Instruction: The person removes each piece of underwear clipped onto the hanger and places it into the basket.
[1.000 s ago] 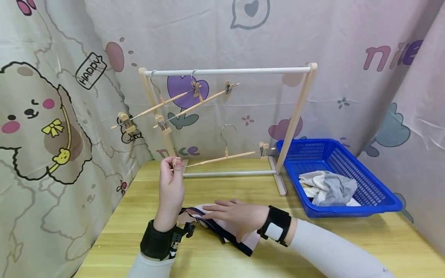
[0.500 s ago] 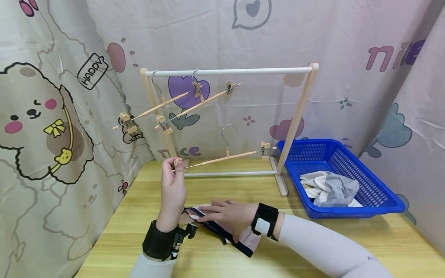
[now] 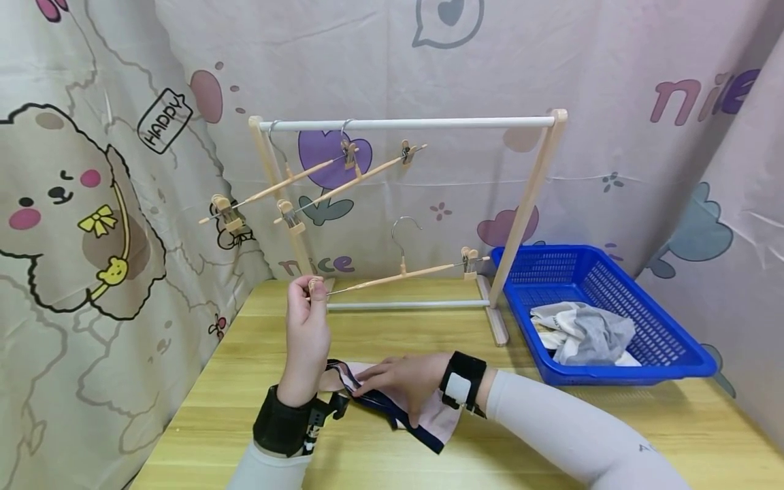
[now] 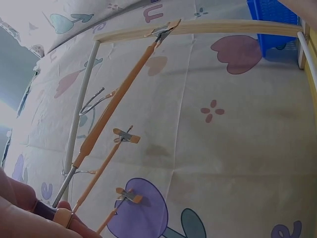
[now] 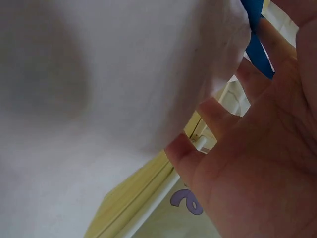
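My left hand (image 3: 307, 327) pinches the left clip of a wooden clip hanger (image 3: 392, 278), holding it raised above the table. The hanger's metal hook points up, and its other clip (image 3: 469, 262) is at the right end. In the left wrist view the hanger (image 4: 119, 99) runs away from the fingers. My right hand (image 3: 410, 381) rests on a pale pink garment (image 3: 437, 415) with navy trim, lying on the table; its kind cannot be told. In the right wrist view the pale cloth (image 5: 109, 109) fills the left side, covering some fingertips.
A wooden rack (image 3: 527, 197) with a white top bar (image 3: 453, 123) stands behind the hands. Two clip hangers (image 3: 339, 187) hang at its left end. A blue basket (image 3: 667, 340) with grey and white cloth (image 3: 588, 333) stands at the right on the wooden table (image 3: 214, 408).
My right hand has shifted slightly left over the garment, its fingers bending a little more. The left hand keeps its hold on the hanger's clip, nearly still. The head view has shifted slightly.
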`<move>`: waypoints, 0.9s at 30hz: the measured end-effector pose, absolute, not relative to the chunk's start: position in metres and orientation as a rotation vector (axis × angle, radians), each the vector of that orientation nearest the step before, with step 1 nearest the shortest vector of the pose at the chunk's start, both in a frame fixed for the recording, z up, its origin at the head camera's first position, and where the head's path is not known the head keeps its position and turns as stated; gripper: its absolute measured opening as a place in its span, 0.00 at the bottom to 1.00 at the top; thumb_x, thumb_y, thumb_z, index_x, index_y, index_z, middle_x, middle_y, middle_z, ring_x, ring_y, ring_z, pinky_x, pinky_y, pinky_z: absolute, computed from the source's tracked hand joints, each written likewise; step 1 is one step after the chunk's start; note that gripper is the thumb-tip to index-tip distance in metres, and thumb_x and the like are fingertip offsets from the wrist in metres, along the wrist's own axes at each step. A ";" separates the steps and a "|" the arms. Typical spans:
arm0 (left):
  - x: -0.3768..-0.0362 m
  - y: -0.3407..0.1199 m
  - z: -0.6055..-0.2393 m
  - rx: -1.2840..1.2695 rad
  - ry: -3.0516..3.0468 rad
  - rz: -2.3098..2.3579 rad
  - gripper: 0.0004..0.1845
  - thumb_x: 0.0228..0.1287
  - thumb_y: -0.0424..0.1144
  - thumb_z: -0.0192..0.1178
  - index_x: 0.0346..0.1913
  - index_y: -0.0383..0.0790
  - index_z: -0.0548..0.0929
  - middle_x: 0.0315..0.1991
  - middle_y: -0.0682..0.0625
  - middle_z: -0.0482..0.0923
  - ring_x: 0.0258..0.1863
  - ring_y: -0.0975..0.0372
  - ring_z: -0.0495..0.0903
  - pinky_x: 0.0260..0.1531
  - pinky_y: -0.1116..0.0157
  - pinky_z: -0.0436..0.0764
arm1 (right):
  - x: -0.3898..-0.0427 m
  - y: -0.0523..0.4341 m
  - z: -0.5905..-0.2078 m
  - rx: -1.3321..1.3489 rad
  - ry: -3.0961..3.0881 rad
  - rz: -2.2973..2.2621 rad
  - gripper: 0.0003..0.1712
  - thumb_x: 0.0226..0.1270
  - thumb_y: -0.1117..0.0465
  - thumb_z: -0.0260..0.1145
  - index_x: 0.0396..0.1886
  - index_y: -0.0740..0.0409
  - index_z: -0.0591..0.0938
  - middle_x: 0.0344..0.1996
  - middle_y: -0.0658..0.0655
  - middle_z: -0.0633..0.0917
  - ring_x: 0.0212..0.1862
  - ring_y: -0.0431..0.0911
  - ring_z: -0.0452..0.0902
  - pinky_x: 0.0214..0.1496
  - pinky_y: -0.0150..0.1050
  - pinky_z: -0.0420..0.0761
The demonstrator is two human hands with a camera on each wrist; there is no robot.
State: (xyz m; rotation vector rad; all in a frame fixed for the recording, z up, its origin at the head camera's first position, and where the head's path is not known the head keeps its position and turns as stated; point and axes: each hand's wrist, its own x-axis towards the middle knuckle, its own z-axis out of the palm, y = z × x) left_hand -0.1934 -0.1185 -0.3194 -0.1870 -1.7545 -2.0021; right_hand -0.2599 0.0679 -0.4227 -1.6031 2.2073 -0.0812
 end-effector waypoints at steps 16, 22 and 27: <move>-0.195 -0.119 -0.321 -0.179 -1.762 -1.978 0.07 0.85 0.33 0.39 0.54 0.32 0.63 0.44 0.50 0.58 0.45 0.62 0.62 0.49 0.69 0.63 | -0.263 0.065 -0.427 -1.547 2.237 -0.133 0.53 0.47 0.60 0.87 0.73 0.41 0.72 0.71 0.47 0.69 0.69 0.40 0.65 0.71 0.33 0.68; -0.195 -0.119 -0.320 -0.193 -1.753 -1.986 0.06 0.84 0.32 0.39 0.54 0.32 0.63 0.44 0.49 0.58 0.44 0.61 0.62 0.48 0.68 0.62 | -0.259 0.064 -0.428 -1.554 2.257 -0.141 0.45 0.47 0.64 0.86 0.67 0.46 0.77 0.63 0.47 0.74 0.65 0.35 0.69 0.68 0.26 0.69; -0.195 -0.119 -0.321 -0.201 -1.763 -1.977 0.07 0.85 0.33 0.38 0.54 0.32 0.63 0.44 0.50 0.58 0.45 0.60 0.62 0.49 0.68 0.62 | -0.255 0.063 -0.427 -1.587 2.303 -0.071 0.34 0.51 0.65 0.84 0.59 0.47 0.83 0.58 0.45 0.82 0.61 0.34 0.75 0.64 0.24 0.72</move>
